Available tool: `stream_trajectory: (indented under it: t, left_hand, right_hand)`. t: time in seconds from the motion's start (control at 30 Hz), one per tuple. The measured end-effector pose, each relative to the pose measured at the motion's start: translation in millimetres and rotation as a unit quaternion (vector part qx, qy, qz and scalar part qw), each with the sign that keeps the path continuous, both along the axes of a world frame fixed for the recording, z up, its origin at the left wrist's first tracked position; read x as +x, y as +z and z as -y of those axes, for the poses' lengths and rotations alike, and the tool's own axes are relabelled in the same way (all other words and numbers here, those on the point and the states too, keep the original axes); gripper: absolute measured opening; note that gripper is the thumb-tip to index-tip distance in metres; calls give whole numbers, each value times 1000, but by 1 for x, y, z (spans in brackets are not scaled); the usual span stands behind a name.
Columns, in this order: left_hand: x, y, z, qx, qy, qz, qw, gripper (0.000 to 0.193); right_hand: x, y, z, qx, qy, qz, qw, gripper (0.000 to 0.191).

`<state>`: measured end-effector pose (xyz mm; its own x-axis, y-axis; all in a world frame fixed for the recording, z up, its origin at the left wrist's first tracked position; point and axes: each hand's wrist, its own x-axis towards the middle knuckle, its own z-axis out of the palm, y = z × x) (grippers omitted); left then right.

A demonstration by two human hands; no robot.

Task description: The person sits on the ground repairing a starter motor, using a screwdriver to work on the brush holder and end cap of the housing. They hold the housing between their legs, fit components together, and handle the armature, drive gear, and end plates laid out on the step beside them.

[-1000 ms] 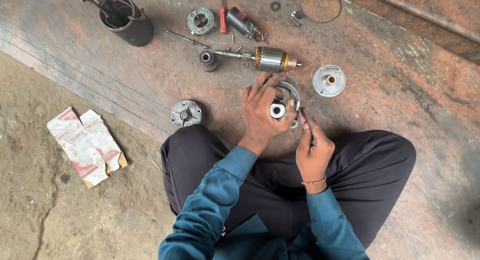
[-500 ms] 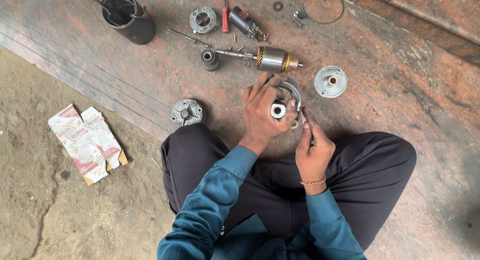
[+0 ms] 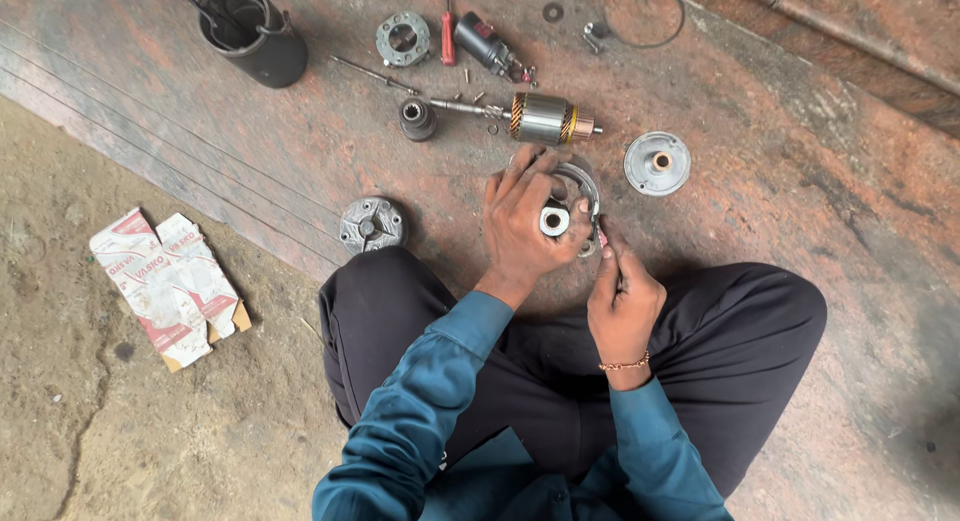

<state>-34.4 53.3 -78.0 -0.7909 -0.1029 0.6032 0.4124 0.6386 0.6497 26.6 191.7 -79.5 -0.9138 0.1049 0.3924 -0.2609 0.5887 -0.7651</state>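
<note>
You see teal-blue sleeves (image 3: 430,401) over black trousers (image 3: 730,331). The floor (image 3: 800,221) is mottled reddish-brown stone, grey and dusty at the left of the frame. The armature (image 3: 545,118) at upper centre is silver with copper bands. The flattened carton (image 3: 165,281) is white with red print. The pot (image 3: 255,31) at upper left is black.

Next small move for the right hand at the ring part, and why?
Probably ease the right hand fingertips a touch further in at the rim of the round metal part. The left hand already grips that part from above, thumb by its white centre bush, so it looks steadied. The right fingertips pinch something too small to identify right at the rim edge.
</note>
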Motion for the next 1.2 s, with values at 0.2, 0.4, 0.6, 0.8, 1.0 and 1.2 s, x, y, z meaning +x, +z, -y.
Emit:
stream_trajectory:
  t: [0.2, 0.4, 0.6, 0.8, 1.0, 1.2]
  left_hand:
    - [0, -1, 0, -5, 2, 5, 1000, 32]
    - [0, -1, 1, -2, 4, 2, 1000, 30]
    - [-3, -6, 4, 6, -11, -11, 1000, 27]
    - [-7, -20, 6, -18, 8, -27, 999, 38]
    - [-11, -29, 9, -25, 18, -30, 999, 40]
    - [-17, -30, 14, -10, 13, -23, 1000, 36]
  right_hand:
    - [0, -1, 1, -19, -12, 28, 999, 30]
    - [-1, -2, 4, -26, -42, 74, 996, 28]
    - [0, -4, 6, -33, -32, 47, 998, 29]
    - [-7, -9, 6, -39, -8, -36, 999, 29]
    - [-13, -38, 9, -31, -61, 132, 989, 23]
    - [-21, -44, 14, -65, -63, 94, 992, 25]
